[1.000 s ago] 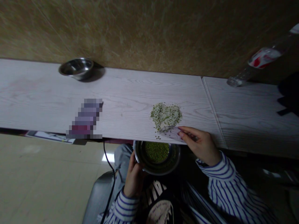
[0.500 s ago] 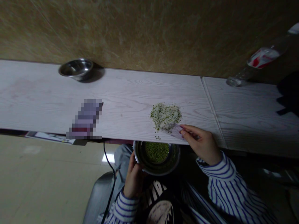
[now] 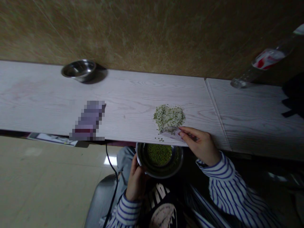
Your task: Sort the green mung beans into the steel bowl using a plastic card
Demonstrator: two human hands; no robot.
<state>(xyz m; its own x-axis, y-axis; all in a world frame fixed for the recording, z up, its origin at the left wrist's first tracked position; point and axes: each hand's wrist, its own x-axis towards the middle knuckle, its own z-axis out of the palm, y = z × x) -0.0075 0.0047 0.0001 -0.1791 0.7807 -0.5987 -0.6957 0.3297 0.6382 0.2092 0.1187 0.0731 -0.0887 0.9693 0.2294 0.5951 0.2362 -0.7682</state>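
My left hand [image 3: 136, 183] grips the left rim of a steel bowl [image 3: 180, 164], held just below the table's front edge. Green beans [image 3: 159, 154], which look like mung beans, cover its bottom. Between the thumb and fingers of my right hand [image 3: 201, 145] is a thin, see-through, purplish plastic piece [image 3: 173, 133]; its exact kind is unclear. It lies low over the tabletop, at the near side of a pile of white grains mixed with green beans [image 3: 169, 115]. A few loose beans [image 3: 161, 139] sit left of the piece, close to the edge.
On the pale wood-grain table [image 3: 128, 95], a second steel bowl [image 3: 79, 70] stands by the wall at the back left. A blurred-out phone-like object [image 3: 89, 120] lies at the left front. At right is a clear plastic bottle [image 3: 266, 60]. A black cable [image 3: 115, 177] hangs beside my leg.
My right hand has moved slightly left with the plastic piece, along the near side of the pile. A few more beans lie near the edge. The left hand and bowl stay nearly still.
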